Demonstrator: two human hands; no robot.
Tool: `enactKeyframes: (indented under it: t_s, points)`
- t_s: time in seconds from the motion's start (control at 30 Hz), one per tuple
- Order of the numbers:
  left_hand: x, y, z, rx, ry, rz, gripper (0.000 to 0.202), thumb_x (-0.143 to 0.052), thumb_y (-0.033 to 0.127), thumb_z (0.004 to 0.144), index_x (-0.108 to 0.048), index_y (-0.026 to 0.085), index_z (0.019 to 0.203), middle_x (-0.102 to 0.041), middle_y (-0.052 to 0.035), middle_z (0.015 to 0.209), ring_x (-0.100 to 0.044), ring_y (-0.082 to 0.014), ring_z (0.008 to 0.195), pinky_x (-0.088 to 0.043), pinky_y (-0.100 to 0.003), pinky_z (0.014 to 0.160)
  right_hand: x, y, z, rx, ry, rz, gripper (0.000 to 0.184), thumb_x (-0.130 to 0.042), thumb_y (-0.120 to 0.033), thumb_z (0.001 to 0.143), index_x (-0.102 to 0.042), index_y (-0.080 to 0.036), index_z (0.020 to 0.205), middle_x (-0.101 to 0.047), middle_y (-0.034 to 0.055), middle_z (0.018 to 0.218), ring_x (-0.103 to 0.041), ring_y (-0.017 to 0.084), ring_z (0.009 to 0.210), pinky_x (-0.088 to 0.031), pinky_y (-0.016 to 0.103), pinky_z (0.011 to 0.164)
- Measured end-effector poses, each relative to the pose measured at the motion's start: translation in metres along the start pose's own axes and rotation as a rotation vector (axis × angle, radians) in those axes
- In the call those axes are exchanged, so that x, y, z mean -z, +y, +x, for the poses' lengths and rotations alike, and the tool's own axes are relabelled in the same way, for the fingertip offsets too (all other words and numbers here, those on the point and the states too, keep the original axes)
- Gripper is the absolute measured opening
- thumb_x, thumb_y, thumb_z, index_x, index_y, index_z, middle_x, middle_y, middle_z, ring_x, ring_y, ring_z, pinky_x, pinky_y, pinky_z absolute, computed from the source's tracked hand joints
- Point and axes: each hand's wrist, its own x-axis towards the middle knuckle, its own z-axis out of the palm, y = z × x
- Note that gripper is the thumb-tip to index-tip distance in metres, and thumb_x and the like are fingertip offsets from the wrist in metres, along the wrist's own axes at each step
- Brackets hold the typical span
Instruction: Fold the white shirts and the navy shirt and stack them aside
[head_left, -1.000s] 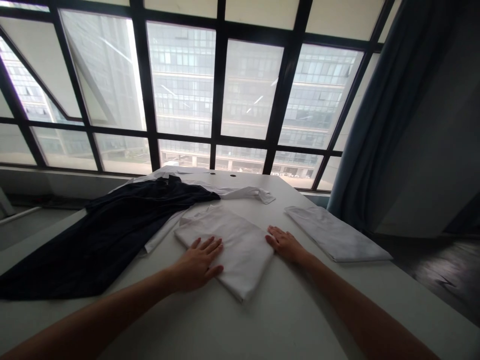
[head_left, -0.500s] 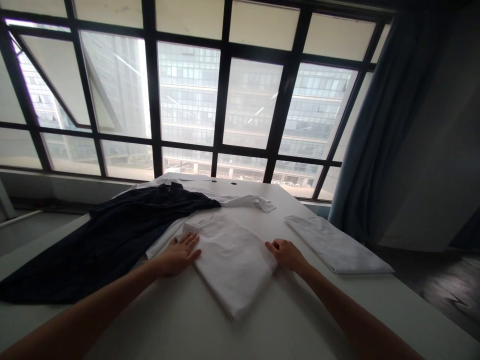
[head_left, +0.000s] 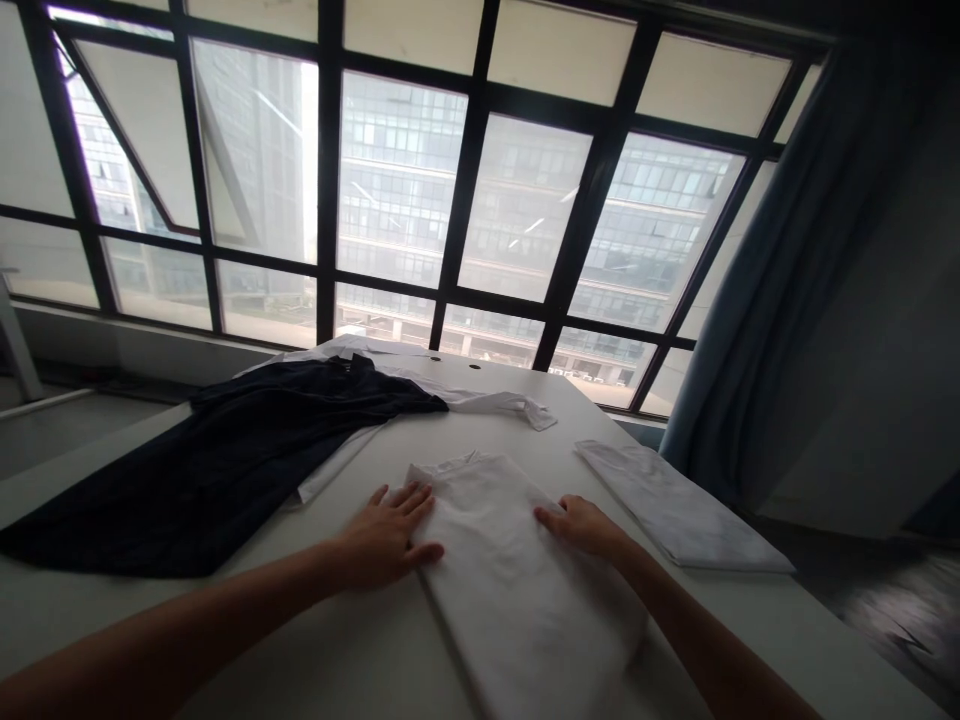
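A folded white garment (head_left: 517,590) lies on the white table (head_left: 480,440), its near end reaching toward me. My left hand (head_left: 382,540) rests flat with spread fingers against the garment's left edge. My right hand (head_left: 581,527) lies on its right edge, fingers pointing left. Neither hand grips the cloth. To the left lies a spread navy garment (head_left: 225,470) over a white shirt, whose sleeve (head_left: 495,402) shows at the far side. A flat folded white cloth (head_left: 675,505) lies to the right of my right hand.
The table's right edge runs close past the folded cloth, with a dark floor (head_left: 885,610) below. Large window panes (head_left: 517,200) stand beyond the far end, and a blue curtain (head_left: 757,340) hangs at the right.
The folded white garment has slid toward me and now sits lower in view. My left hand has moved from on top of it to its left edge. The view has tilted slightly.
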Motion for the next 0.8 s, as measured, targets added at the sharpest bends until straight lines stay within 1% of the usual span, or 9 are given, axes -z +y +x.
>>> enactKeyframes:
  t_s: [0.13,0.2,0.27,0.33,0.47,0.53,0.6,0.7,0.8]
  points:
    - [0.005,-0.029,0.011,0.126,0.029,0.048,0.077,-0.023,0.067,0.094,-0.021,0.018,0.154,-0.008,-0.0070,0.159,-0.005,-0.0292,0.148,-0.007,-0.055,0.116,0.001,-0.003,-0.003,0.046,-0.114,0.151,0.049,-0.058,-0.058,0.081,-0.070,-0.012,0.092,-0.072,0.0143,0.099,-0.067,0.025,0.089,-0.048,0.028,0.071]
    - [0.004,-0.037,0.015,0.169,0.025,0.050,0.075,-0.022,0.064,0.095,-0.019,0.018,0.154,-0.005,-0.0069,0.159,-0.005,-0.0283,0.148,-0.009,-0.053,0.116,0.001,-0.007,-0.007,0.085,-0.126,0.217,0.046,-0.059,-0.055,0.082,-0.071,-0.012,0.092,-0.072,0.0125,0.096,-0.067,0.024,0.085,-0.048,0.027,0.070]
    - [0.000,-0.041,0.017,0.176,0.025,0.048,0.074,-0.019,0.063,0.096,-0.017,0.018,0.154,-0.005,-0.0075,0.159,-0.007,-0.0270,0.148,-0.011,-0.052,0.116,0.004,-0.008,-0.009,0.108,-0.099,0.253,0.045,-0.058,-0.052,0.084,-0.071,-0.011,0.096,-0.072,0.0121,0.097,-0.067,0.023,0.085,-0.048,0.027,0.070]
    - [-0.004,-0.043,0.019,0.168,0.038,0.052,0.072,-0.017,0.061,0.097,-0.018,0.018,0.154,-0.008,-0.0078,0.159,-0.010,-0.0264,0.148,-0.013,-0.053,0.116,0.010,-0.004,-0.007,0.096,-0.021,0.210,0.043,-0.059,-0.048,0.084,-0.069,-0.010,0.101,-0.071,0.0131,0.102,-0.067,0.024,0.089,-0.048,0.027,0.074]
    - [-0.009,-0.046,0.020,0.160,0.051,0.070,0.067,-0.021,0.058,0.097,-0.027,0.020,0.152,-0.016,-0.0078,0.159,-0.012,-0.0260,0.147,-0.014,-0.053,0.116,0.030,0.020,0.010,0.001,0.262,-0.038,0.037,-0.057,-0.037,0.086,-0.065,-0.013,0.112,-0.068,0.0146,0.113,-0.064,0.027,0.102,-0.047,0.031,0.081]
    - [-0.009,-0.047,0.021,0.159,0.053,0.074,0.065,-0.024,0.057,0.097,-0.030,0.021,0.151,-0.018,-0.0075,0.159,-0.013,-0.0258,0.147,-0.014,-0.053,0.116,0.043,0.035,0.021,-0.035,0.382,-0.120,0.034,-0.052,-0.035,0.089,-0.064,-0.016,0.115,-0.069,0.0138,0.113,-0.064,0.028,0.102,-0.047,0.032,0.079]
    - [-0.008,-0.046,0.021,0.158,0.056,0.076,0.065,-0.025,0.057,0.097,-0.032,0.020,0.151,-0.019,-0.0073,0.158,-0.013,-0.0257,0.147,-0.014,-0.053,0.116,0.056,0.046,0.031,-0.042,0.457,-0.165,0.032,-0.050,-0.035,0.089,-0.064,-0.019,0.113,-0.070,0.0130,0.109,-0.065,0.027,0.099,-0.046,0.031,0.075]
    - [-0.006,-0.044,0.020,0.163,0.059,0.070,0.065,-0.027,0.057,0.096,-0.033,0.020,0.150,-0.020,-0.0074,0.158,-0.015,-0.0258,0.147,-0.015,-0.053,0.115,0.083,0.050,0.043,0.002,0.531,-0.173,0.029,-0.051,-0.037,0.089,-0.066,-0.018,0.106,-0.071,0.0131,0.101,-0.066,0.027,0.094,-0.046,0.031,0.073]
    - [-0.006,-0.043,0.019,0.170,0.071,0.059,0.065,-0.028,0.056,0.096,-0.034,0.021,0.150,-0.022,-0.0073,0.158,-0.016,-0.0258,0.147,-0.016,-0.053,0.115,0.124,0.051,0.052,0.065,0.592,-0.131,0.028,-0.055,-0.036,0.087,-0.065,-0.016,0.104,-0.070,0.0137,0.102,-0.065,0.027,0.094,-0.046,0.033,0.075]
